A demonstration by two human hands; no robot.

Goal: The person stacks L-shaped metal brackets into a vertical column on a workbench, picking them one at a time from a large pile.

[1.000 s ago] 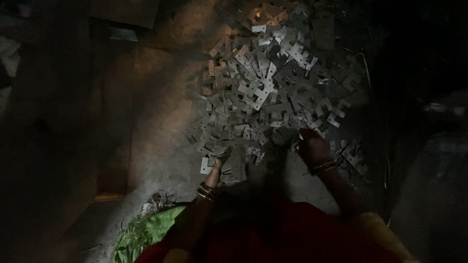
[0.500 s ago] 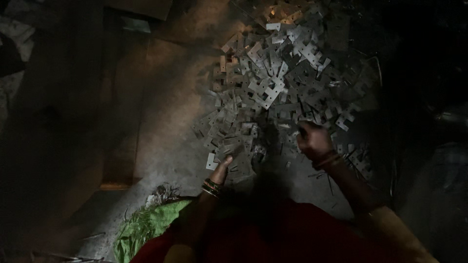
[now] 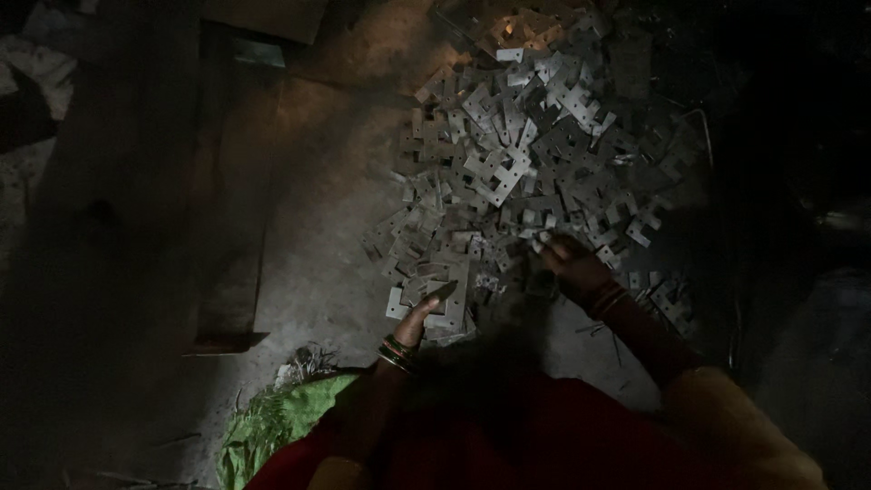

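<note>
A big heap of flat, notched metal plates [image 3: 526,154] lies on the dim concrete floor [image 3: 318,227]. My left hand [image 3: 425,313], with bangles at the wrist, rests flat on a small stack of plates [image 3: 451,295] at the heap's near edge. Further right, my right hand [image 3: 570,263], also with bangles, reaches into the heap with its fingers curled among the plates. The dark hides whether it grips one.
A flat wooden board [image 3: 227,272] lies on the floor to the left. Green cloth [image 3: 272,422] and red cloth [image 3: 508,436] fill the bottom of the view. The right side and far left are in deep shadow.
The view has shifted a little. My left hand has settled onto the stack at the heap's near edge. My right hand stays in the heap.
</note>
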